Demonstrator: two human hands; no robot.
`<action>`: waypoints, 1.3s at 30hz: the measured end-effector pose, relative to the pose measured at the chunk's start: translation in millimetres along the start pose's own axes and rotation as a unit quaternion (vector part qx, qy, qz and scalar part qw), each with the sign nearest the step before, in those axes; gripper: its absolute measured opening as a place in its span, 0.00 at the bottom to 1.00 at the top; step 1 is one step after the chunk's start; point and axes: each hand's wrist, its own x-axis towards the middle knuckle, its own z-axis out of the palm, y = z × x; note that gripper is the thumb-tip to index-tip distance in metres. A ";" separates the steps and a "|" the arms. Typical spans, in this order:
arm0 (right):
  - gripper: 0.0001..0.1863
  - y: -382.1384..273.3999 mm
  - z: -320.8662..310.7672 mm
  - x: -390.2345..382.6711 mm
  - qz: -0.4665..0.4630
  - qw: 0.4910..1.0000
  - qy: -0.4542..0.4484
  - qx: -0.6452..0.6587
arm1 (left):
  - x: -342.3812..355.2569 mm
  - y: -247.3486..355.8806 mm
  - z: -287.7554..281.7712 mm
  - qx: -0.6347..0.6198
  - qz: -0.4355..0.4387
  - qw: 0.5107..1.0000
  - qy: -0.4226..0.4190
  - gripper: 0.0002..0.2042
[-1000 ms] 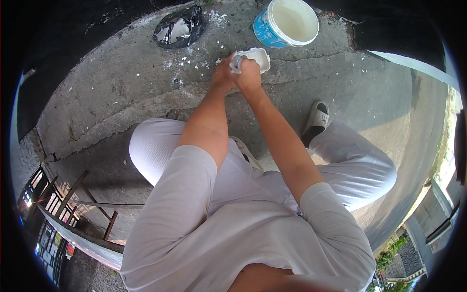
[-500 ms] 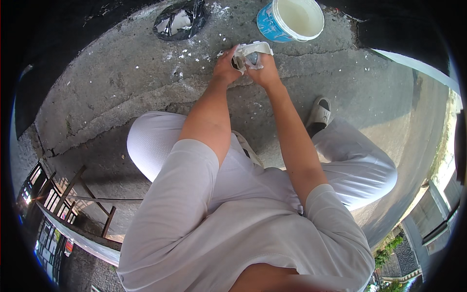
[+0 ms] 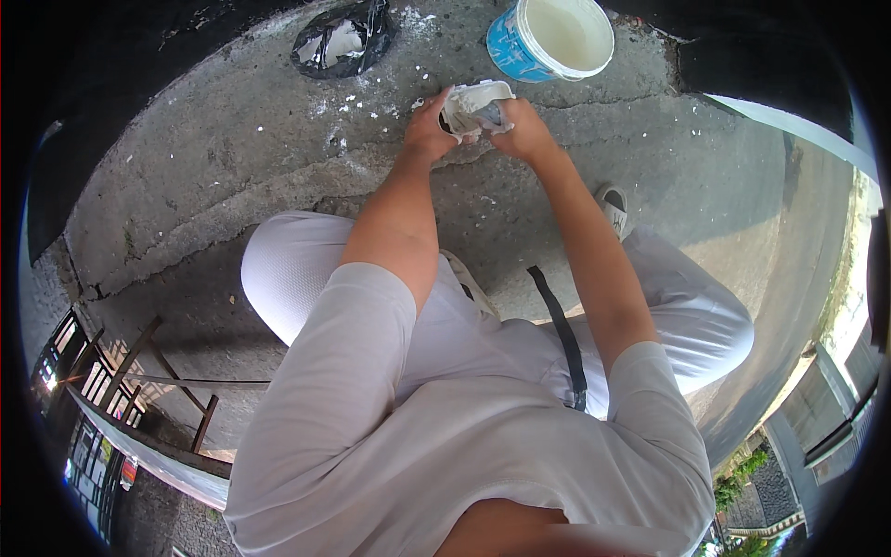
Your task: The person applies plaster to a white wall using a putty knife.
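Observation:
Out in front of me, over the concrete, my left hand (image 3: pixel 429 130) is closed round the left side of a small open container (image 3: pixel 478 93) smeared with white paste. My right hand (image 3: pixel 525 131) is closed at its right side, on a grey flat tool (image 3: pixel 492 113) that reaches into the container. The tool's handle is hidden by my fingers, so its exact kind cannot be made out. White paste coats the container's inner wall and rim.
A blue and white bucket (image 3: pixel 526 46) with whitish contents stands beyond my right hand. Left of it lies a black plastic bag (image 3: pixel 357 51) with white material inside. White spatters dot the cracked concrete (image 3: pixel 232 167). A dark strap (image 3: pixel 560 325) hangs by my right forearm.
My right hand and the grey tool have shifted right, opening the view into the container. My right elbow has swung outward, and a dark strap now shows beside it.

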 end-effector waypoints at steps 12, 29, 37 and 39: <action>0.09 -19.0 5.1 -6.9 0.081 0.986 0.139 0.036 | -0.1 -4.0 -3.5 0.026 -0.013 1.000 0.001 0.56; 0.10 -7.6 14.0 -6.8 0.177 0.968 0.176 0.039 | 4.8 -1.2 -2.6 0.039 -0.002 0.999 0.009 0.56; 0.11 -10.8 13.4 -10.5 0.230 0.956 0.177 0.051 | 3.5 -3.5 1.1 0.042 0.003 0.999 -0.003 0.57; 0.11 -14.8 15.4 -14.2 0.248 0.951 0.175 0.056 | 2.0 -1.9 1.1 0.039 0.010 0.999 0.018 0.57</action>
